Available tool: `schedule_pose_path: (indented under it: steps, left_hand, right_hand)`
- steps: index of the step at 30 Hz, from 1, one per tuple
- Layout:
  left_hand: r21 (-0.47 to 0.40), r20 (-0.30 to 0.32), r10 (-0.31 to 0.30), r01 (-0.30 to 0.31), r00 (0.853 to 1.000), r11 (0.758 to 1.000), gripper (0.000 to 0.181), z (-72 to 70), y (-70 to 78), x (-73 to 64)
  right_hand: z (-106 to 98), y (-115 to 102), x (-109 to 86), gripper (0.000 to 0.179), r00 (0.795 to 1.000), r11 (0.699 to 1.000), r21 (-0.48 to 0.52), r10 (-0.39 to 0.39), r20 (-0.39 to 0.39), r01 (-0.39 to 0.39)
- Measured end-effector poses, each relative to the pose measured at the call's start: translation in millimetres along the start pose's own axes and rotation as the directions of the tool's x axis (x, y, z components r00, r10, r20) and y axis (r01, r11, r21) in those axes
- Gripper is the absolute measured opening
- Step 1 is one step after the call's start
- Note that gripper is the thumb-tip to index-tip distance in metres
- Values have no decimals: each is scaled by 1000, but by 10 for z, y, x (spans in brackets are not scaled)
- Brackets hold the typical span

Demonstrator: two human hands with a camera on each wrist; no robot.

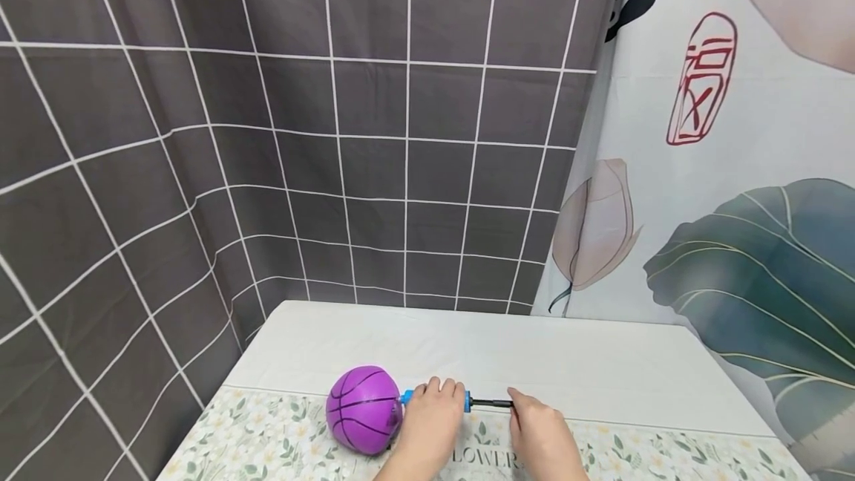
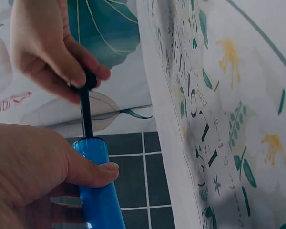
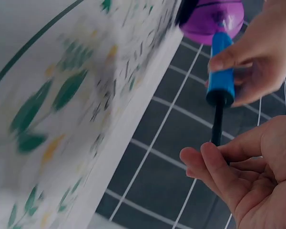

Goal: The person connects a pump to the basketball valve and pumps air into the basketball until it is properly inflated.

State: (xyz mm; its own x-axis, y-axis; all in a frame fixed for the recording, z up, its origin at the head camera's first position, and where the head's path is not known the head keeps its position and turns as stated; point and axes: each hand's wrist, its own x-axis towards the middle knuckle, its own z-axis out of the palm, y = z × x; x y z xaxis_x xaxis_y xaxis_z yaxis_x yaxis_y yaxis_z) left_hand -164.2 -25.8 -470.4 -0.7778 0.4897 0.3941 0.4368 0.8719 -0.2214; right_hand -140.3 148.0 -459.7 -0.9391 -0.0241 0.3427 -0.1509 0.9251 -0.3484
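At the flower-print table (image 1: pixel 260 421), I see the left hand (image 1: pixel 430 425) with fingers and thumb wrapped round the blue pump (image 2: pixel 102 205), between the purple ball (image 1: pixel 363 410) and the right hand (image 1: pixel 542 433), which pinches the black rod (image 1: pixel 490 403) near its outer end.

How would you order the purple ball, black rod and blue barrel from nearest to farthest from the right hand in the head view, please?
1. Black rod: in the right hand.
2. Blue barrel: left of the rod, in the left hand.
3. Purple ball: farthest left.
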Motion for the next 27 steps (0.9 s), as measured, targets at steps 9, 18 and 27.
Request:
schedule_pose_path:
  steps: [9, 18, 27]
  left_hand:
    - [-3, -35, -5, 5, 999, 1000, 27, -41, 14, -23]
    - [-149, 60, -57, 65, 997, 987, 36, -20, -72, -6]
    - [-156, 53, -104, 111, 993, 981, 39, -45, -119, 1]
  right_hand:
    - [112, -276, 51, 22, 995, 996, 24, -86, 47, 85]
    - [52, -137, 70, 25, 994, 995, 93, -27, 110, 17]
    - [-161, 234, 49, 26, 998, 998, 40, 39, 39, -41]
